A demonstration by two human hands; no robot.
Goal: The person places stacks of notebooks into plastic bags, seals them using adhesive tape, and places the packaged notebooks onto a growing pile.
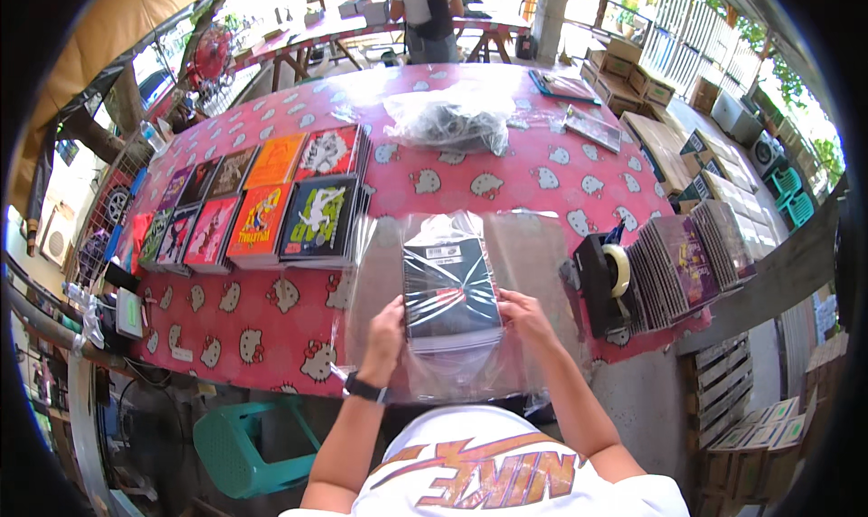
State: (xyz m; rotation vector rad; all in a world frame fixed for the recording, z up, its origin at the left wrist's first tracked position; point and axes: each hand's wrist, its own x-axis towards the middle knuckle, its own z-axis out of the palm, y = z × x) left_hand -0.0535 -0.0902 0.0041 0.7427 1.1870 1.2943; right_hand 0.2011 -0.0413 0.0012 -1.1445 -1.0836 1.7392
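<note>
A dark-covered stack of notebooks (449, 305) lies in front of me, covered by shiny clear plastic film (452, 368) that spreads past its near edge. My left hand (387, 332), with a black band on the wrist, is closed along the stack's left edge. At the opposite edge my right hand (524, 316) grips it, thumb on top. Under the stack is a brownish flat sheet (535, 250); whether it is card or board I cannot tell. To the right stands a black tape dispenser (597, 286) with a roll of tape (617, 271).
Stacks of colourful notebooks (258, 223) fill the table's left side. More notebooks (655, 273) stand in a row at right. Crumpled clear plastic (452, 124) lies farther back on the pink patterned table (515, 187). A green stool (244, 449) sits below left; cardboard boxes (624, 70) and another person (427, 15) are beyond.
</note>
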